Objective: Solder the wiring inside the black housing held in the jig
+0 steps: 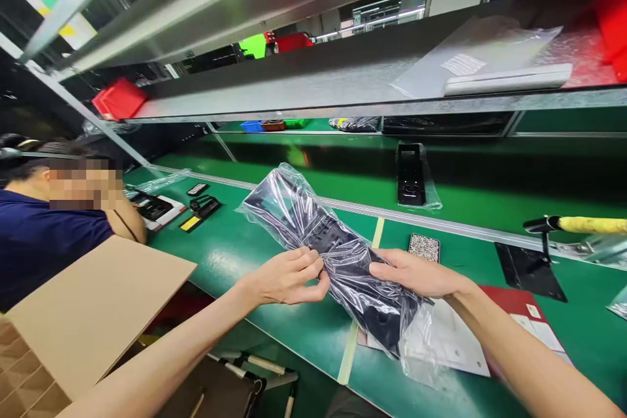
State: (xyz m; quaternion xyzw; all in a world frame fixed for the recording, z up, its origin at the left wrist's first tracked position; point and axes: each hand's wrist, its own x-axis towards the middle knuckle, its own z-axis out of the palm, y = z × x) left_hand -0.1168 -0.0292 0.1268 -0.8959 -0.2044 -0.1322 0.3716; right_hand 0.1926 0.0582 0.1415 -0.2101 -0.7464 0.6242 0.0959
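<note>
I hold a long black plastic part in a clear plastic bag point(318, 228) above the green bench point(235, 255). My left hand point(289, 277) pinches the bag's near edge, fingers closed on the film. On the other side my right hand point(416, 272) grips the bagged part, with the fingers laid over its top. The bag's open end hangs down toward me, over a white sheet point(450, 339).
A co-worker in a dark blue shirt point(44, 241) sits at the left beside an open cardboard box point(93, 307). Small black parts point(200, 209), another bagged black part point(411, 176), a speckled tile point(424, 247), a yellow-handled tool point(588, 225) and a red card point(519, 307) lie around.
</note>
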